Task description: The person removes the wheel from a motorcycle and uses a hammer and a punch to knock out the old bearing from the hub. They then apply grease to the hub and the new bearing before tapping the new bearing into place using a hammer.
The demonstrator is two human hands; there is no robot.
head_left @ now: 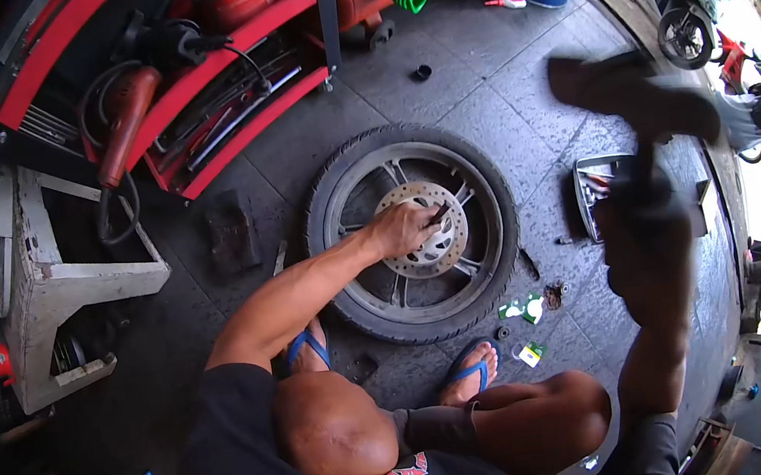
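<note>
My left hand is closed round a short dark metal tool at the hub, over the perforated brake disc of a motorcycle wheel. The wheel's tyre lies flat on the tiled floor between my feet and the red cart. My right hand, blurred by motion, grips a dark hammer, lifted to the right of the wheel with its head toward the top. What exactly the small tool's tip touches is hidden by my fingers.
A red tool cart stands top left, a white wooden frame at left. An open tool case, small packets and a dark block lie around the wheel. Motorbikes stand in the doorway, top right.
</note>
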